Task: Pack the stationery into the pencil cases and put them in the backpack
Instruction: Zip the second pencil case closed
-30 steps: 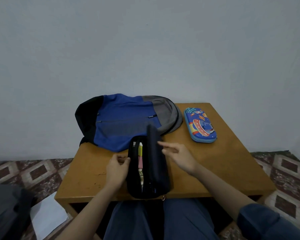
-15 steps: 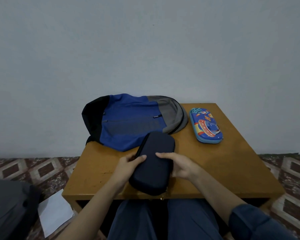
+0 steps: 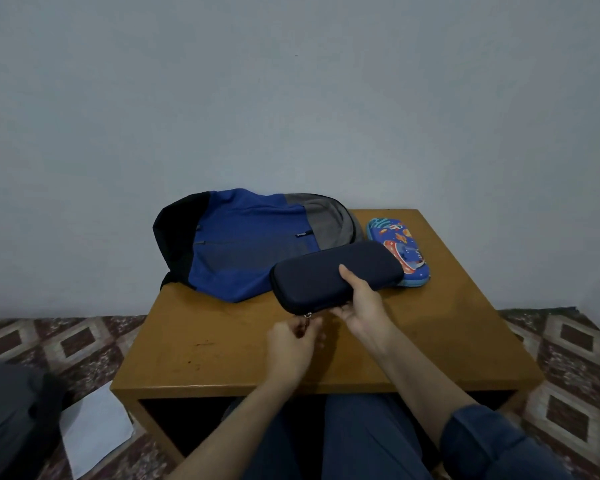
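A dark navy pencil case [image 3: 329, 273] is folded closed and held crosswise above the wooden table [image 3: 222, 344]. My right hand [image 3: 361, 303] grips its near edge, thumb on top. My left hand [image 3: 293, 341] pinches the zipper pull [image 3: 307, 317] at the case's lower left corner. A blue, grey and black backpack [image 3: 246, 240] lies flat at the table's back left. A colourful blue pencil case [image 3: 400, 251] with a cartoon print lies closed at the back right, partly hidden behind the navy one.
A plain wall stands right behind the table. Patterned floor shows on both sides. A white sheet of paper [image 3: 96, 431] and a dark bag [image 3: 11, 420] lie on the floor at the lower left. My knees are under the table's front edge.
The navy case was open showing pens, then its lid was folded down. It has since been turned sideways and lifted toward the back right. My left hand moved to the zipper pull.
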Tool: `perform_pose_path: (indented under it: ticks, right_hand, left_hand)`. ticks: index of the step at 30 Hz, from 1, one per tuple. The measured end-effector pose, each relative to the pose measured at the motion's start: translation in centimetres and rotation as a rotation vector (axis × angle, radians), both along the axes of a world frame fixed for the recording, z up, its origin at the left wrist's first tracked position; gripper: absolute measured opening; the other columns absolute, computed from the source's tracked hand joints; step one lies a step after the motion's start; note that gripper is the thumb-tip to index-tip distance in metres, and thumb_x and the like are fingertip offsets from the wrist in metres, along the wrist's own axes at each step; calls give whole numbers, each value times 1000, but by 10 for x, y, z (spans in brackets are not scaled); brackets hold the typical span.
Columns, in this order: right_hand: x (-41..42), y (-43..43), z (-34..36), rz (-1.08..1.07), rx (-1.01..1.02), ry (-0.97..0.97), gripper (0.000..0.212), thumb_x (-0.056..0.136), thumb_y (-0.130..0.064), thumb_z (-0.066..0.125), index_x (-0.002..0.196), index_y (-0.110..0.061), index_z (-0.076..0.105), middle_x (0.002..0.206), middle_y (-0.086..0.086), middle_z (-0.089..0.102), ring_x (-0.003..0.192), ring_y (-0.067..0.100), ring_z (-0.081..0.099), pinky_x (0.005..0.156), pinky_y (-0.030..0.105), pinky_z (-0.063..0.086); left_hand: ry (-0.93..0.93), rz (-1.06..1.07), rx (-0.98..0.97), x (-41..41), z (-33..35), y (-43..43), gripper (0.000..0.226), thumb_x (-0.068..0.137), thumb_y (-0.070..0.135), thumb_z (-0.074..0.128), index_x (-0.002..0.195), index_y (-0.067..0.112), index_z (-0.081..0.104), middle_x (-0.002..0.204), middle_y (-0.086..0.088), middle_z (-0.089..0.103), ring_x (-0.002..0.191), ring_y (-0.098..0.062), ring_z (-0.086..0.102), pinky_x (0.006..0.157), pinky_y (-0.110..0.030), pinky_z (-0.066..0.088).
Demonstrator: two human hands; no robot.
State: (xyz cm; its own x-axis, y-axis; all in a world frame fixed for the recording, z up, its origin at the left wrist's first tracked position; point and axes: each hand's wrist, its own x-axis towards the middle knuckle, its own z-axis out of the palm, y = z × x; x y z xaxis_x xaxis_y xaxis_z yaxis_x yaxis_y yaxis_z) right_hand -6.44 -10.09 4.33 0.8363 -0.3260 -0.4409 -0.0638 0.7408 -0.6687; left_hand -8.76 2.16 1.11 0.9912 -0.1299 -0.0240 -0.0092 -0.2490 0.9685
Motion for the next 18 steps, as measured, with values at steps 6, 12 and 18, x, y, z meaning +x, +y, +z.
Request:
perform_pose_path:
  ticks: [6, 12, 18]
  right_hand:
    - [1, -7, 1, -45, -68, 23, 46, 81, -6, 69, 120, -6, 44, 119, 14, 58, 101, 28, 58, 78, 49, 52]
    - [0, -23, 6, 121, -127, 78, 57, 83, -7, 66, 133, -7, 39, 120, 12, 56, 115, 32, 54, 82, 50, 50]
    - [-8, -35, 0, 317, -233, 24, 37, 84, -8, 65, 119, -10, 53, 116, 9, 63, 103, 23, 60, 76, 42, 53]
  left_hand:
    - [-319, -83, 424, 13, -5, 24, 29, 97, 19, 46, 72, 22, 60, 64, 12, 60, 59, -3, 57, 59, -15, 46]
    - [-271, 40, 421, 37, 13, 47, 26, 95, 16, 51, 75, 14, 67, 69, 0, 66, 62, -11, 62, 59, -20, 48]
    - [-232, 28, 364, 50, 28, 68, 10, 85, 16, 65, 89, 11, 73, 71, 6, 65, 63, -5, 64, 60, -13, 46]
